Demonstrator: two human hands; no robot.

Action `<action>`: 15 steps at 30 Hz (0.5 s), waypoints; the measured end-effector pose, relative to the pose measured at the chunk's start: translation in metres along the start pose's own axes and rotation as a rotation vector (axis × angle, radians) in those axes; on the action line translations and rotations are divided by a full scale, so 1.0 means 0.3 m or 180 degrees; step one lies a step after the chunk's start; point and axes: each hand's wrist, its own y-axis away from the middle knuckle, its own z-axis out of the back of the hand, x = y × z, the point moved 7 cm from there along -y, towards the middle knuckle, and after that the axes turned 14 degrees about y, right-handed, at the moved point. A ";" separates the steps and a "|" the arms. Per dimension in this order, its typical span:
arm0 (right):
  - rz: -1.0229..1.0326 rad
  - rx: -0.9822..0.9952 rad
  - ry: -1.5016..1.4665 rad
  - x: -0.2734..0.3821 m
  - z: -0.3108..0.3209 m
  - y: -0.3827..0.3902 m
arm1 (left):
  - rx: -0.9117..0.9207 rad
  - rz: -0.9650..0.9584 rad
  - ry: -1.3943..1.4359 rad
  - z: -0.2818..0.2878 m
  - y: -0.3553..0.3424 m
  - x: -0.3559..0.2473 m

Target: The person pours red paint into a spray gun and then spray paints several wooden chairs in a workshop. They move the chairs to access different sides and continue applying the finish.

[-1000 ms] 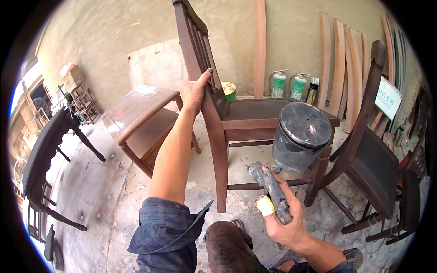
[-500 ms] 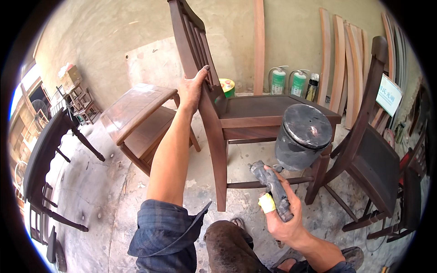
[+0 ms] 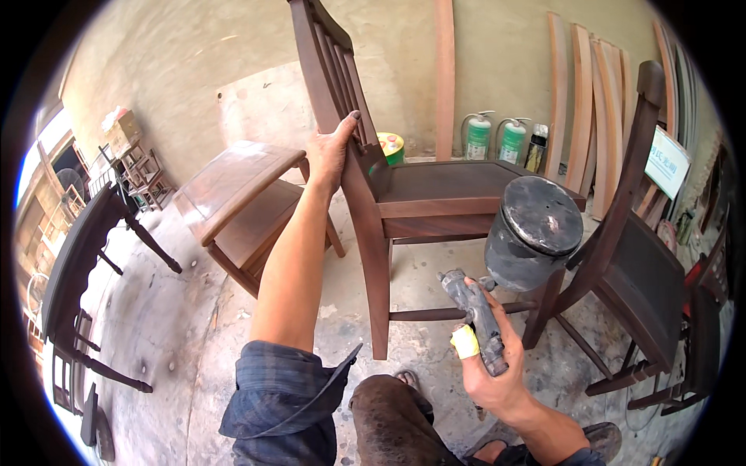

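My left hand (image 3: 328, 159) is wrapped round the back post of a dark brown wooden chair (image 3: 443, 206), just above the seat. Its slatted back rises out of the top of the view. In my right hand (image 3: 503, 380) is a spray gun (image 3: 483, 320) smeared with dark paint, my fingers closed round its handle. A round, paint-coated cup (image 3: 536, 233) with a lid is attached to the gun and hangs before the chair's front right corner, hiding part of the seat edge and leg. Yellow tape (image 3: 465, 342) covers a finger or thumb of that hand.
A brown two-tiered side table (image 3: 237, 186) stands left of the chair. Dark furniture with turned legs (image 3: 74, 268) is at the far left, another dark chair (image 3: 633, 272) close on the right. Fire extinguishers (image 3: 478, 138) and leaning boards (image 3: 583, 101) line the wall.
My right hand has shifted the spray gun and its cup slightly to the right. My left hand keeps its grip on the chair, which stays put.
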 end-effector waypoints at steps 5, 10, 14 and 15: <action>-0.0131 0.0149 -0.0063 -0.004 -0.041 -0.007 | -0.0070 0.0064 -0.0104 0.005 0.002 0.003; -0.0094 0.0332 -0.0111 0.005 -0.069 -0.013 | -0.0087 0.0097 -0.0123 0.007 0.010 0.001; 0.0010 0.0248 -0.0095 0.001 -0.059 -0.013 | -0.0062 -0.0014 -0.0092 -0.006 0.011 -0.004; -0.0031 0.0211 -0.0095 -0.006 -0.054 -0.009 | -0.0048 0.0032 -0.0078 0.003 0.007 -0.004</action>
